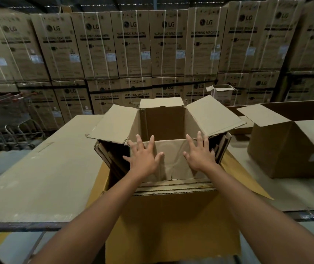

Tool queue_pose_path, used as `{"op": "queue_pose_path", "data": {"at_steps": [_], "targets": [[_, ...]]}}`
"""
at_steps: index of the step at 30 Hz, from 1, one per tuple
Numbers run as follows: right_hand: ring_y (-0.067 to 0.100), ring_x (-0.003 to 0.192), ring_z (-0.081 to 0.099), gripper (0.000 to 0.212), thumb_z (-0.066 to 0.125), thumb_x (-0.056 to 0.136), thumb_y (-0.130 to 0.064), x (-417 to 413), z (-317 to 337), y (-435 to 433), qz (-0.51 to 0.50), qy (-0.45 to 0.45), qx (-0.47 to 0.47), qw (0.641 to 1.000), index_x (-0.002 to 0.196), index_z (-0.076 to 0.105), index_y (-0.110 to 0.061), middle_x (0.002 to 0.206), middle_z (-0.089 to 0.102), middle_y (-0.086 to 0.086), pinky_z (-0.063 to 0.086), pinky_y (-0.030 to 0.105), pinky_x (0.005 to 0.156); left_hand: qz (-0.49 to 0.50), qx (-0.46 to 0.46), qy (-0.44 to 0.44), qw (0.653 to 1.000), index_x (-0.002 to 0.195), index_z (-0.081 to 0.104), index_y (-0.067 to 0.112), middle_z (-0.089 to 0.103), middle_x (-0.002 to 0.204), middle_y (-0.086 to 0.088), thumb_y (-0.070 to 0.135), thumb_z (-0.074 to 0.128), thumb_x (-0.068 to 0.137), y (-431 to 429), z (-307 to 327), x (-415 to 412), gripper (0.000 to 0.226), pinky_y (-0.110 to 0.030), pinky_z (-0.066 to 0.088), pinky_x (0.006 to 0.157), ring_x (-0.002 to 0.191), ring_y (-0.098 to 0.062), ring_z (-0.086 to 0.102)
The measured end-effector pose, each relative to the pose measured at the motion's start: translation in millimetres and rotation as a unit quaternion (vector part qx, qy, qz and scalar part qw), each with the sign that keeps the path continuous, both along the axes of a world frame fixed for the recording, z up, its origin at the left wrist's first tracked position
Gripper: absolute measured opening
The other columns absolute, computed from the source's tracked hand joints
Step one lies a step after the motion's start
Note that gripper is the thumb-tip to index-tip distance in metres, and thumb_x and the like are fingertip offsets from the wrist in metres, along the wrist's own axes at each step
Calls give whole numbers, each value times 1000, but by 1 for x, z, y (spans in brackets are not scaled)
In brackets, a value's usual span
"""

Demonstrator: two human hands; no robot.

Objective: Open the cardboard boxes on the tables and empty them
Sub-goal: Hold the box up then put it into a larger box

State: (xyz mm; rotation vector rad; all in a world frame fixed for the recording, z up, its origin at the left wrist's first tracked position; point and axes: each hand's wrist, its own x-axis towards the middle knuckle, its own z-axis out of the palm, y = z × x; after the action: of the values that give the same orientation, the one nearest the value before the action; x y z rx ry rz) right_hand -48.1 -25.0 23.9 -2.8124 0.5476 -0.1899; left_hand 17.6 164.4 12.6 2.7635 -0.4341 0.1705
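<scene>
An inner cardboard box (164, 122) stands with all its flaps spread, nested inside a larger yellow-brown outer box (171, 221) at the table's near edge. Its inside looks dark and I see nothing in it. My left hand (143, 157) lies flat with spread fingers on the near flap (171, 159), at its left side. My right hand (200, 151) lies flat the same way at the flap's right side. Folded cardboard layers (112, 159) fill the gap between the two boxes.
A second opened cardboard box (281, 149) stands on the table (38, 178) at the right. A small white open carton (221, 93) sits behind. Stacked washing-machine cartons (133, 44) wall off the back. Metal trolleys (5, 119) stand at the left.
</scene>
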Motion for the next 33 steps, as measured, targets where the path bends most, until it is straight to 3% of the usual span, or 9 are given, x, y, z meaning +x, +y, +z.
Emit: {"op": "queue_pose_path", "data": {"at_steps": [2,6,10,12,14,18,22,27,33], "targets": [[40,151,-17,68,43,104,-41,-2,1,7,-37,-17,34,999,158,2,-40,165,-25,5,9,67,117,-5,-25,5,1000,156,15,42,-6,167,-9,65,46,94,-1,5,0,73,-71,20,111,150,-44,-10],[45,140,33,60,52,99,-28,-7,5,25,-108,-107,118,981,154,31,-35,167,3,3,37,58,111,-12,-94,-9,995,146,47,27,40,153,-10,43,56,96,19,18,10,53,-54,39,107,145,-37,21],[37,129,46,47,47,95,-37,-14,24,19,-128,-119,81,981,140,55,-28,151,41,8,43,47,104,-51,-157,4,986,98,74,18,73,104,-7,25,53,95,40,44,19,22,-43,56,86,103,-24,62],[36,122,53,44,46,94,-39,-17,32,16,-113,-87,40,989,134,60,-25,141,51,9,47,44,96,-79,-82,17,993,94,73,16,72,94,-2,27,50,95,42,53,17,26,-44,57,84,89,-21,64],[38,123,52,46,45,96,-41,-22,31,17,-97,-62,23,993,137,57,-25,144,48,10,47,46,97,-90,20,-14,996,100,69,20,68,92,2,30,43,98,42,51,13,28,-54,49,96,89,-21,62],[42,137,39,54,43,101,-43,-36,16,21,-76,-48,28,996,153,36,-30,163,24,6,37,51,110,-114,141,-75,981,125,55,18,65,115,-5,30,33,101,46,39,4,34,-69,15,112,111,-28,59],[44,141,32,61,48,100,-39,-49,14,20,-47,-16,16,999,156,25,-32,168,10,2,35,53,112,-132,140,-59,980,142,42,13,47,144,-14,41,32,104,39,35,-2,49,-62,17,117,138,-32,38],[41,145,29,66,51,99,-41,-76,4,12,-21,-9,-8,1000,158,23,-26,168,10,6,36,50,113,-211,78,-39,974,158,17,17,1,167,-16,47,28,106,10,23,-31,61,-54,8,123,154,-32,-1],[30,146,30,66,57,99,-36,-139,5,-7,-33,-182,-19,983,157,29,-24,164,24,8,35,44,114,-296,-43,-143,943,158,19,22,4,168,-10,47,35,105,-55,25,-97,62,-51,11,124,155,-26,-1]]}}
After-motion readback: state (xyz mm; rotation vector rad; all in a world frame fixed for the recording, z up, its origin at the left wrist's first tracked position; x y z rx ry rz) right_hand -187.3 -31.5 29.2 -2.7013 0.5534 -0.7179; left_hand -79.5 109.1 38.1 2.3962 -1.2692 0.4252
